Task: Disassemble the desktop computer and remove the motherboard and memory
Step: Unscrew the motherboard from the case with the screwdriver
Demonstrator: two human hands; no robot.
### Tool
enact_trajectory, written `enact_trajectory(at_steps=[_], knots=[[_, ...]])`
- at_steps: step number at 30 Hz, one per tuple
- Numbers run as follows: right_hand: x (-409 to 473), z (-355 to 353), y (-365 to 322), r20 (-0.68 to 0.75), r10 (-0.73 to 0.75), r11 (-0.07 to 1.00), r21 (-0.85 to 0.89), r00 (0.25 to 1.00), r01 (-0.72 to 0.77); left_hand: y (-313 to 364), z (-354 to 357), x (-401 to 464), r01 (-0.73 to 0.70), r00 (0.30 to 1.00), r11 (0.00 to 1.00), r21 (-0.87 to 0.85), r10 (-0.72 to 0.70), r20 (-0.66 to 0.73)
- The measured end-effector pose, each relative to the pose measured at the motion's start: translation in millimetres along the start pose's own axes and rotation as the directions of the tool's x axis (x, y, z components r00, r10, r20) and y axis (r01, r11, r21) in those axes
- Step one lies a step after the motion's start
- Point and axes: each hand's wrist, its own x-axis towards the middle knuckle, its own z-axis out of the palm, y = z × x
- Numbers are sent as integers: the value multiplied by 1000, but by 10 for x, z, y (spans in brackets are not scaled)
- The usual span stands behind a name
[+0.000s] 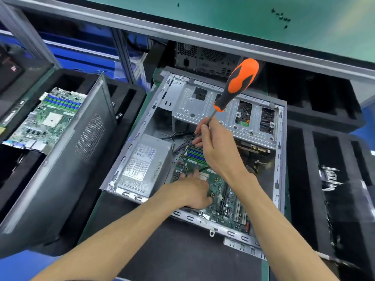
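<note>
An open desktop case (281,159) lies on its side in the middle. Inside it sits a green motherboard (220,191) with blue and green memory slots (195,154) at its far end. My right hand (215,147) pinches the metal shaft of an orange-and-black screwdriver (238,84), whose handle points up and away and whose tip reaches down near the memory slots. My left hand (192,189) rests on the motherboard near its middle, fingers curled down onto the board. The tip of the screwdriver is hidden behind my right hand.
A grey power supply (142,165) fills the case's left side and a silver drive cage (213,106) its far side. The removed side panel (67,159) leans at left, beside another motherboard (46,118) on black foam (324,179). Another computer (203,57) stands behind, under a green shelf.
</note>
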Motion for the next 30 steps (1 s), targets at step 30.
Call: enact_trajectory(at_steps=[30], knots=[[-62,79,-29,-34,-100,992,-80,994,97,6,-37,-98,-8,1000,998,-58,7,-24]])
